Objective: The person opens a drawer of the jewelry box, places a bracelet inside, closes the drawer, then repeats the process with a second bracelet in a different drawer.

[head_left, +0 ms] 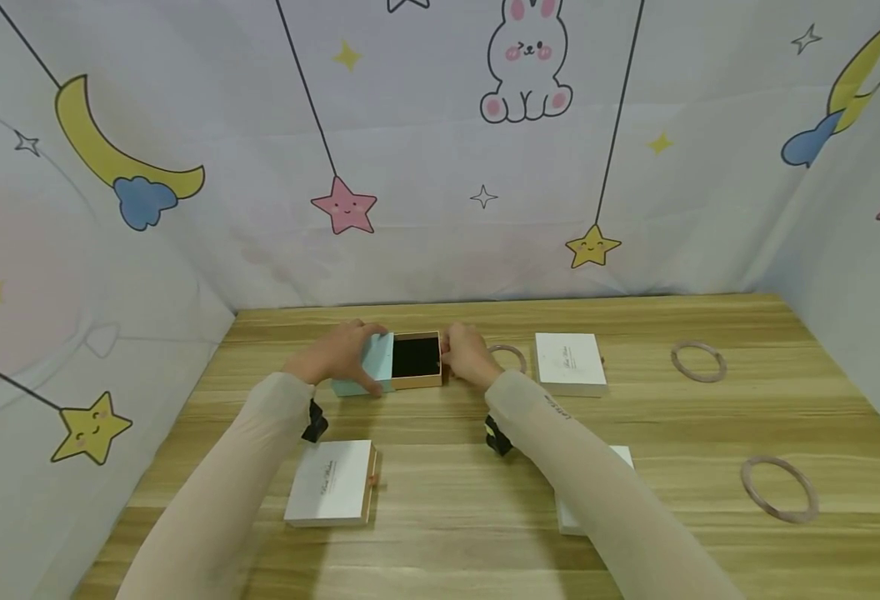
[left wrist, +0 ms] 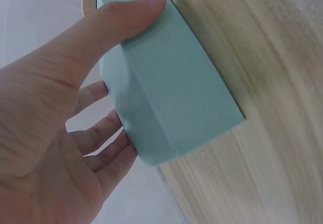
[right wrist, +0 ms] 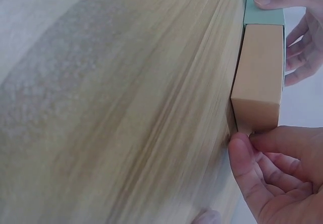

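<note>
At the back of the table lies a mint-coloured box sleeve [head_left: 377, 360] with its tan drawer [head_left: 417, 382] pulled partway out to the right. Black lining shows inside the drawer. My left hand [head_left: 341, 354] grips the sleeve, thumb on the near side and fingers along the far side, as the left wrist view shows. On the drawer's right end, my right hand [head_left: 470, 354] pinches the pull tab between thumb and forefinger; the fingertips mostly hide the tab. In the right wrist view, the drawer's plain tan side [right wrist: 260, 62] faces the camera.
A bangle [head_left: 511, 350] lies just right of my right hand, beside a white box [head_left: 569, 362]. Two more bangles, one far [head_left: 698, 361] and one near [head_left: 779, 489], are at the right. Another white box [head_left: 331, 483] sits front left; my right sleeve partly covers a third [head_left: 571, 518].
</note>
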### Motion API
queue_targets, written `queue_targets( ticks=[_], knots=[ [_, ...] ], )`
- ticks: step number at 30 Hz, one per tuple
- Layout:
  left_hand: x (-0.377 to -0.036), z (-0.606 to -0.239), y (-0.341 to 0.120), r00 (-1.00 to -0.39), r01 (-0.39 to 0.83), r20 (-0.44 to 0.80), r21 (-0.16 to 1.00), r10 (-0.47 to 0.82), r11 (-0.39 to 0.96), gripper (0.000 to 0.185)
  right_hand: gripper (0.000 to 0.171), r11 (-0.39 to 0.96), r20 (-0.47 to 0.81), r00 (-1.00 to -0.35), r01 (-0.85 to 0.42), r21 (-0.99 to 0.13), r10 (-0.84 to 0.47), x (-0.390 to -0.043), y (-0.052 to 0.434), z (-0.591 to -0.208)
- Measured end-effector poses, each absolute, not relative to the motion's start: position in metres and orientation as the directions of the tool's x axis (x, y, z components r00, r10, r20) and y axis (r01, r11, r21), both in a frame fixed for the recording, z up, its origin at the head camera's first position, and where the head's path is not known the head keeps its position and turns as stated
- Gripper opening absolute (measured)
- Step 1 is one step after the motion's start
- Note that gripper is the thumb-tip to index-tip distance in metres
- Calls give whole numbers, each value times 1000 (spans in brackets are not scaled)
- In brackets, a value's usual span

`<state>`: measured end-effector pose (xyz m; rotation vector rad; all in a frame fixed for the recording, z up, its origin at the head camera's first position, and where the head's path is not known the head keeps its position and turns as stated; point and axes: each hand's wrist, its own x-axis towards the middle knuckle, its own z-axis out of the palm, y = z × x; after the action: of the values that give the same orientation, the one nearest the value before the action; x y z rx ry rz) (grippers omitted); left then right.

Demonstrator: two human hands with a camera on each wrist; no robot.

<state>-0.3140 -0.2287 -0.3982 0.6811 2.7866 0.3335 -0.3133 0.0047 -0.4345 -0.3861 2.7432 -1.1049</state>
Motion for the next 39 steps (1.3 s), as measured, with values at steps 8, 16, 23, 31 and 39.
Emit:
queue_targets(
  ticks=[8,16,23,31,39],
  knots=[
    [-316,-397,-228,-858,415,-196,283,475,865,102,26,684,-59,-956,-161,-711,-287,-314,7,-433],
    [-316,-398,-227,-860,412,-193,283,472,866,101,26,695,-47,-958,-171,-699,-283,-316,8,-434],
    [-316,-399,-227,-859,407,-204,280,469,869,102,26,704,-40,-957,-181,-687,-286,-315,9,-434],
    [-314,-397,-228,-861,402,-209,279,464,872,102,28,707,-41,-959,-178,-685,-281,-315,9,-435],
    [-312,-396,-227,-857,418,-192,282,477,864,100,24,719,-32,-959,-190,-669,-283,-314,9,-434]
  ],
)
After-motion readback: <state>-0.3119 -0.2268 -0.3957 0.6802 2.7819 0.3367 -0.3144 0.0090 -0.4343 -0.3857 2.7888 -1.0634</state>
